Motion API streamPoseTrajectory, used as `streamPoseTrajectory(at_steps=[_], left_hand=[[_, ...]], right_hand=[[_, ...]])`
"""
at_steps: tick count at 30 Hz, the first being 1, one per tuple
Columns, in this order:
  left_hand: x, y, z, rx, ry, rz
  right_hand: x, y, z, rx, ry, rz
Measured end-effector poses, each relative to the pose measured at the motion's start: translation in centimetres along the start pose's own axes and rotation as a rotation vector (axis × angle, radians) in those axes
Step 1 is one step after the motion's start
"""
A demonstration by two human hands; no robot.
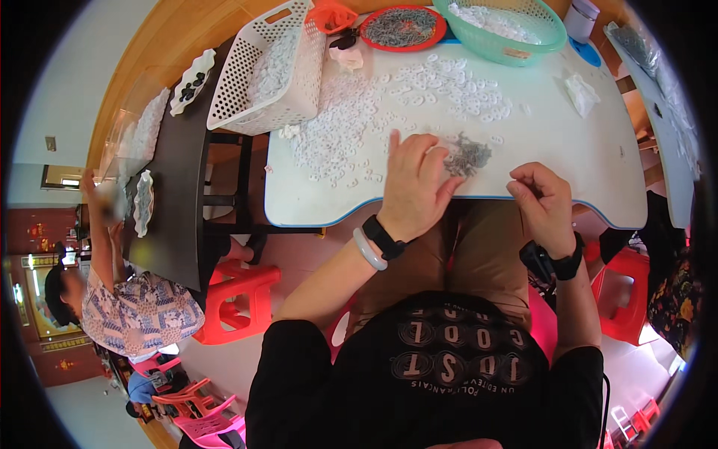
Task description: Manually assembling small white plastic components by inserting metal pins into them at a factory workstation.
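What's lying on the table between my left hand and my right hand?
In the head view, a small pile of grey metal clips lies on the white table between the left hand and the right hand; the left fingertips touch its edge.

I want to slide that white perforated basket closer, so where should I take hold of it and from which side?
Grip the white perforated basket by the handle slot in its far rim, reaching in from the left hand side; it lies at the white table's left edge.

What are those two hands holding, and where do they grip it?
The left hand lies flat on the small grey parts, gripping nothing. The right hand is pinched shut; what it holds cannot be told.
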State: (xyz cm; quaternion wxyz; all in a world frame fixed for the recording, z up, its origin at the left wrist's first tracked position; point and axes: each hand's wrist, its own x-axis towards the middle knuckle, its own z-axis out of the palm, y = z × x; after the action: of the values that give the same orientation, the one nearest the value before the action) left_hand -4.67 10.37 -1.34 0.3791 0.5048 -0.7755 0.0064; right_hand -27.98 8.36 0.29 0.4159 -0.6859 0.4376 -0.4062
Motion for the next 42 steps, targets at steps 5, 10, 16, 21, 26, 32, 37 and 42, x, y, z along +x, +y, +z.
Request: streamPoseTrajectory(at_steps=[5,10,16,21,26,32,37,42], left_hand=[[1.7,1.0,2.4,-0.016,-0.088,-0.04],[2.3,1.5,3.6,-0.04,-0.131,-0.033],[2.4,1.5,3.9,-0.041,-0.179,0.024],[1.9,1.0,4.4,-0.041,-0.162,0.025],[2.1,1.5,3.9,0.031,-0.159,0.029],[1.8,1.5,3.9,0.052,-0.161,0.015],[1.7,1.4,4.2,0.022,-0.164,0.032],[1.5,1.0,3.9,-0.018,-0.159,0.018]], right_hand=[[1.2,1.1,-1.3,-0.026,-0.007,0.066],[3.9,2.2,-3.6,-0.148,-0.053,0.081],[8.6,2.3,-4.8,-0.45,-0.109,0.007],[11.4,1.8,-3.6,-0.64,-0.189,-0.062],[11.8,1.9,-1.5,-0.709,-0.211,-0.158],[12.5,2.1,-0.9,-0.692,-0.272,-0.144],[13.2,3.1,-1.5,-0.687,-0.233,-0.156],[12.5,2.5,-1.2,-0.59,-0.189,-0.179]])
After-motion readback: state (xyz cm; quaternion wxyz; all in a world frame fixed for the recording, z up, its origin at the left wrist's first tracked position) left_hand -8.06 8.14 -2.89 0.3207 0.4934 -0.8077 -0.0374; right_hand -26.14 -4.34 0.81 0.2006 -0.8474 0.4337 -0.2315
